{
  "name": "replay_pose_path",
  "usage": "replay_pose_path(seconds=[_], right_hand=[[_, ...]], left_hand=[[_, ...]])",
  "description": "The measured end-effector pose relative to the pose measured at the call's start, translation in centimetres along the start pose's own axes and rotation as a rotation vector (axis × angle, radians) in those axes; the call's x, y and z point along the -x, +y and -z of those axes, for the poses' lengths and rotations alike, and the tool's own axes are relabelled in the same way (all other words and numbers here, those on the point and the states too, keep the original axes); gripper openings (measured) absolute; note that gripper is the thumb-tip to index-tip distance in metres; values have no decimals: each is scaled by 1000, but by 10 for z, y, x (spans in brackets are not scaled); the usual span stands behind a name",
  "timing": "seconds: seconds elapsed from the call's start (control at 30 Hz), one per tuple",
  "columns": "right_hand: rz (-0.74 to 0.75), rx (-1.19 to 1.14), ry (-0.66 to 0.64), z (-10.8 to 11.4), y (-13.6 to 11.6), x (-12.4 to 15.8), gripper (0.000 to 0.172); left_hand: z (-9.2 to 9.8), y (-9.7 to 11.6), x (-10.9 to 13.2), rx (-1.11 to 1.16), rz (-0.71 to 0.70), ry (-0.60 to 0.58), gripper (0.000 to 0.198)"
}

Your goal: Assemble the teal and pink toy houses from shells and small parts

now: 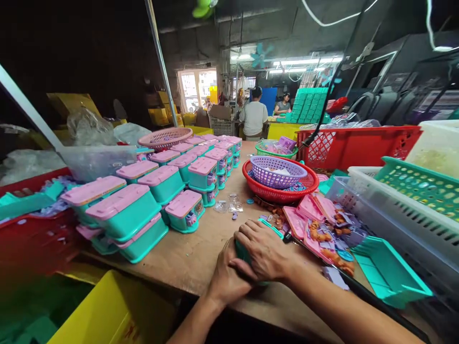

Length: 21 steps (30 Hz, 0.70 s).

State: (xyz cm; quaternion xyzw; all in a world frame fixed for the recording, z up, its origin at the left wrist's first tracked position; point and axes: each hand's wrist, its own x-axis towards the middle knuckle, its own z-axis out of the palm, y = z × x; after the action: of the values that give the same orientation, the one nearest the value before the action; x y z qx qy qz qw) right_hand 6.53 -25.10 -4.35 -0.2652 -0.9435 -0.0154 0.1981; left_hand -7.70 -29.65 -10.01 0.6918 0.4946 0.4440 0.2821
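Observation:
Near the table's front edge, my left hand (231,274) and my right hand (263,249) are pressed together around a teal plastic part (242,252). My right hand lies over the top of it, while my left hand wraps its lower left side. Most of the part is covered by my fingers, so its full shape is hidden. Just beyond my hands lie small clear plastic pieces (229,204) and a tiny purple piece (234,216). To the left, teal boxes with pink lids (124,205) stand stacked in rows.
Pink trays (315,210), brown figures (319,233) and an upturned teal tray (387,270) crowd the right. Behind are a purple basket (278,179) in a red basket (247,177) and a red crate (362,145). A yellow box (118,310) stands lower left; two people sit far back.

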Motion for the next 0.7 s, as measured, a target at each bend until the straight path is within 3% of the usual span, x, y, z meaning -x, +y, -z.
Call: replay_pose_path(seconds=[0.1, 0.17, 0.23, 0.3, 0.37, 0.47, 0.53, 0.63, 0.7], right_hand=[[-38, -126, 132, 11, 10, 8, 78], [-172, -292, 246, 15, 23, 20, 96], [-313, -491, 281, 12, 36, 35, 98], [-336, -606, 251, 8, 43, 46, 95], [-274, -533, 239, 7, 41, 50, 97], [-179, -281, 226, 15, 27, 41, 103], [-165, -190, 197, 22, 16, 33, 103], [-204, -145, 182, 27, 5, 26, 94], [-236, -97, 181, 25, 1, 25, 84]], left_hand=[[5, 1, -1, 121, 132, -11, 61], [7, 1, 0, 172, 205, 23, 66], [10, 1, 2, 203, 202, 1, 70], [16, 2, 2, 218, 171, -133, 74], [25, 8, -4, 171, 136, -243, 85], [36, 25, -21, -67, 11, -253, 112], [37, 39, -31, -216, -51, -264, 102], [31, 52, -36, -354, -38, -266, 66], [25, 53, -34, -412, -30, -229, 52]])
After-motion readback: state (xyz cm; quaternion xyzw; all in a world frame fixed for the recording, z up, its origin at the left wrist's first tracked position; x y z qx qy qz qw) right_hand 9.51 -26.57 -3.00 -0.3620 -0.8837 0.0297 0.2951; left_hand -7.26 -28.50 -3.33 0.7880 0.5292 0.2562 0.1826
